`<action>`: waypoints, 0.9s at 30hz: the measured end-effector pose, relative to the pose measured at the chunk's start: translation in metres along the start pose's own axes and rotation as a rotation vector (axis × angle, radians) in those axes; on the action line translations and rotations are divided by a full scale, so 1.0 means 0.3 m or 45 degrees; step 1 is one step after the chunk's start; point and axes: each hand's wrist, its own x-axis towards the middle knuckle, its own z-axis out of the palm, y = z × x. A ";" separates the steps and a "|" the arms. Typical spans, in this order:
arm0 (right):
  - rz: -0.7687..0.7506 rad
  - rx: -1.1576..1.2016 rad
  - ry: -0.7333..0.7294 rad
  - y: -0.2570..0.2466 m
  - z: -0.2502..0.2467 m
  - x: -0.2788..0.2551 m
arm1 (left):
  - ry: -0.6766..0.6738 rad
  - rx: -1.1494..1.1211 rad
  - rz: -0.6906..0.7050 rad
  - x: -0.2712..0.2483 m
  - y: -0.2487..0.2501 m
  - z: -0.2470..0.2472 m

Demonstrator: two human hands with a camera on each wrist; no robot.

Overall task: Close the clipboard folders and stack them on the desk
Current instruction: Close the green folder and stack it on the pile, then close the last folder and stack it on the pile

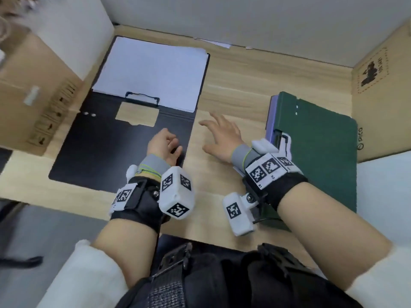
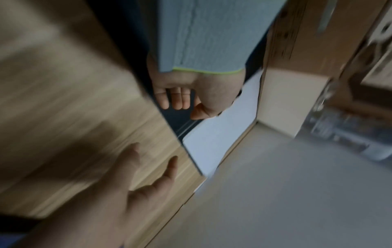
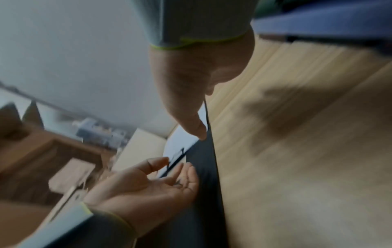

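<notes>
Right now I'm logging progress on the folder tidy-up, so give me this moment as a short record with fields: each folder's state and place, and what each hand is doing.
black folder: lies open on the desk, left side; white paper under its clip
green folder: closed, flat on the desk, right side, apart from the black one
left hand: over the black folder's near cover, fingers loosely curled, holds nothing
right hand: fingers spread over bare desk between the folders, holds nothing
stacking: not yet done
</notes>
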 end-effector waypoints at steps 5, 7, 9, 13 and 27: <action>-0.267 -0.344 -0.250 -0.098 0.147 0.070 | 0.375 -0.278 0.192 0.020 0.001 -0.261; -0.344 -0.463 -0.273 -0.123 0.177 0.087 | 0.528 -0.254 0.208 0.017 -0.013 -0.335; -0.345 -0.495 -0.299 -0.133 0.191 0.096 | 0.689 -0.255 0.203 0.018 -0.032 -0.384; -0.322 -0.543 -0.304 -0.154 0.221 0.109 | 0.829 -0.266 0.109 0.009 -0.066 -0.451; -0.284 -0.592 -0.283 -0.110 0.205 0.085 | 0.635 -0.236 0.000 0.023 -0.044 -0.479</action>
